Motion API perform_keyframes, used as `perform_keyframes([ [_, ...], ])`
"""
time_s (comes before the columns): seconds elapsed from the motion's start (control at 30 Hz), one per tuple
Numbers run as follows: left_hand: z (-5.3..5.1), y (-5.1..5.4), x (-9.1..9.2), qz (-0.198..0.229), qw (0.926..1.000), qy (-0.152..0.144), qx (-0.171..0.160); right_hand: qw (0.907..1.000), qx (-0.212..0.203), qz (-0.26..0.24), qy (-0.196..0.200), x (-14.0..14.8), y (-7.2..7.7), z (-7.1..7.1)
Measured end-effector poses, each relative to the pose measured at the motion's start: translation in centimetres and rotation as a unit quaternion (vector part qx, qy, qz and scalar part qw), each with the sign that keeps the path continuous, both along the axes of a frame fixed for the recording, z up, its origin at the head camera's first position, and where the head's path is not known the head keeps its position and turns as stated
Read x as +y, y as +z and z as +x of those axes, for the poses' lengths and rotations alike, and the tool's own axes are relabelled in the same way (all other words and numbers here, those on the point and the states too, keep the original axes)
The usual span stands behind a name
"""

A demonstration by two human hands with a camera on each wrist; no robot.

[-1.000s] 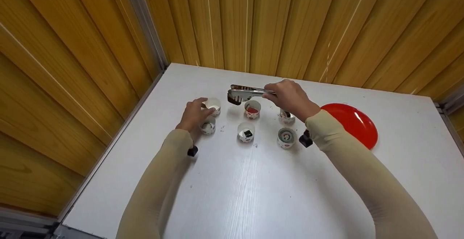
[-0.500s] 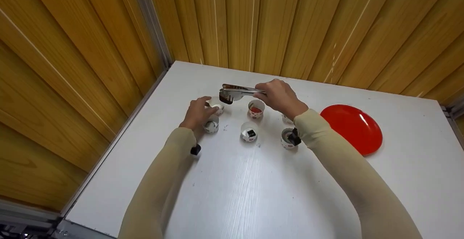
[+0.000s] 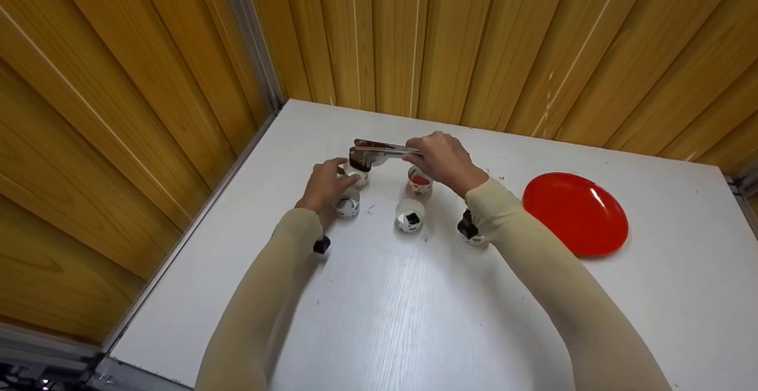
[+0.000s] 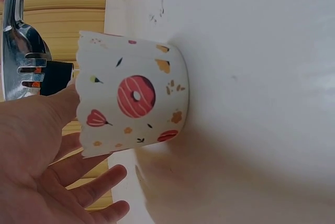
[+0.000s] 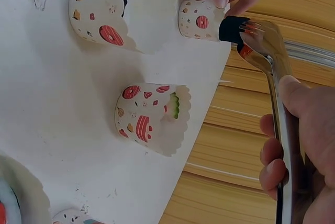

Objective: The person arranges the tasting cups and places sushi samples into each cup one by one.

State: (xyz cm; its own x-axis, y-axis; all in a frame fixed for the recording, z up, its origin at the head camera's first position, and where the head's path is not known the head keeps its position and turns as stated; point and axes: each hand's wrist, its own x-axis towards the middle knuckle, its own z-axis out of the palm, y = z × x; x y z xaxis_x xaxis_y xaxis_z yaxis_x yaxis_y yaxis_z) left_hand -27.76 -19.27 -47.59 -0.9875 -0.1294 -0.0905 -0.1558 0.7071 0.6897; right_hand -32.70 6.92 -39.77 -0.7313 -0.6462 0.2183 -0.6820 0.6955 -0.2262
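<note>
My right hand grips metal tongs. Between their toothed ends is a small black-sided piece, with orange-red showing through the tines. It hangs at the mouth of the far-left paper cup; whether it is inside the rim I cannot tell. My left hand holds that cup by its rim, thumb on the near side. A second paper cup with a donut print stands just in front, beside the left palm.
A back-middle cup has something red inside. The front-middle cup holds a black-and-white piece. My right wrist partly covers another cup. A red plate lies to the right on the white table. Wood-look panels stand behind.
My right hand has moved left with the tongs and the black-sided piece, from beside the far-left cup to its mouth. The left hand stays at that cup.
</note>
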Motion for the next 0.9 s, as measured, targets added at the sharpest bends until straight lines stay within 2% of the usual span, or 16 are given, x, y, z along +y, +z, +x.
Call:
perform_keyframes([
  [0.2,0.0,0.0,-0.1,0.004,0.9997,-0.014,0.020,1.0000,0.002,-0.004,-0.002,-0.4,-0.3,0.1],
  [0.5,0.2,0.0,-0.1,0.007,0.9997,-0.009,0.021,0.9996,0.021,-0.012,0.014,-0.6,-1.1,-0.1],
  [0.9,0.2,0.0,0.1,0.011,0.9996,-0.010,0.023,0.9997,0.022,-0.006,0.011,-1.1,-1.8,0.3],
])
